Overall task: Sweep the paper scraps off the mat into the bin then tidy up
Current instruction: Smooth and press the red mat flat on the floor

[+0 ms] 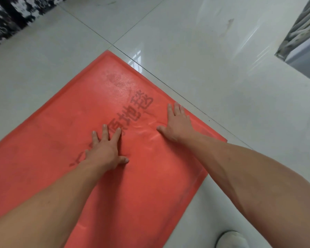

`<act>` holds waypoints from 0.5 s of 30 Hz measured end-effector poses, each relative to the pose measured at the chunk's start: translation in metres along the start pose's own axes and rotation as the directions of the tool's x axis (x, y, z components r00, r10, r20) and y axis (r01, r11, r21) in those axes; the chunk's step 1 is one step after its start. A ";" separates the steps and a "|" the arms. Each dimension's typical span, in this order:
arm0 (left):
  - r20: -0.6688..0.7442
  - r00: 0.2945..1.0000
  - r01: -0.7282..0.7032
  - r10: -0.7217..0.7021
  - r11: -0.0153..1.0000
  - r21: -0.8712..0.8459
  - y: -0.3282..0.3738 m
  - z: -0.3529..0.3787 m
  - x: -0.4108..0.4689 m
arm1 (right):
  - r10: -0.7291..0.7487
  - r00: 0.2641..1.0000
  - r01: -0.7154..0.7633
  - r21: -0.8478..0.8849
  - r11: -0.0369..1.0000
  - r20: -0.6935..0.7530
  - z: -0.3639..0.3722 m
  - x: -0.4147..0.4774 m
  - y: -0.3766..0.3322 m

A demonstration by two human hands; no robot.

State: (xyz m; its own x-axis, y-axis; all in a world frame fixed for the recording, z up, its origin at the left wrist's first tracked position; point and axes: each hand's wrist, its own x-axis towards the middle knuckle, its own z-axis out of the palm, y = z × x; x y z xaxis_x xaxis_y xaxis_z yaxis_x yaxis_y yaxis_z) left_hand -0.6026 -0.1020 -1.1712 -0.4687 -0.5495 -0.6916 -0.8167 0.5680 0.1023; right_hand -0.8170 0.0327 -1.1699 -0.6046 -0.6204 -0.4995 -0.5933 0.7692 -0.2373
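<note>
- Left hand [106, 149] flat, fingers spread, gripping nothing; pressed mid-mat.
- Right hand [177, 124] same, empty, near right edge, likely smoothing wrinkles.
- Red mat [43, 144] flat on tiled floor [204, 42]; no scraps or bin visible.
- Probably tidy-up stage.

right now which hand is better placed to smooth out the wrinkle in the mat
The right hand: it lies flat on the red mat with its thumb right at the creased patch. The left hand rests flat further from it.
</note>
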 end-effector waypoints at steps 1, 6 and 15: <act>-0.002 1.000 0.000 0.000 1.000 0.004 0.000 0.001 0.001 | -0.002 1.000 0.002 0.001 1.000 -0.017 0.003 -0.006 0.003; -0.022 1.000 0.014 -0.014 1.000 0.027 -0.005 0.004 0.009 | 0.068 0.997 -0.068 -0.004 0.998 -0.040 0.021 -0.053 0.039; -0.003 0.999 0.053 -0.053 0.993 0.106 0.003 0.000 0.009 | 0.299 0.954 -0.299 0.020 0.954 -0.004 0.032 -0.103 0.096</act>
State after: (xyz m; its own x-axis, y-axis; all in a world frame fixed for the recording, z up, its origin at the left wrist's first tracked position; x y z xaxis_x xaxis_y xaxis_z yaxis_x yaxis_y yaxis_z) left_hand -0.6089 -0.1056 -1.1768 -0.4262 -0.5805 -0.6938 -0.7999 0.6001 -0.0107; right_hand -0.7946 0.1754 -1.1678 -0.7565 -0.3629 -0.5441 -0.3750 0.9223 -0.0939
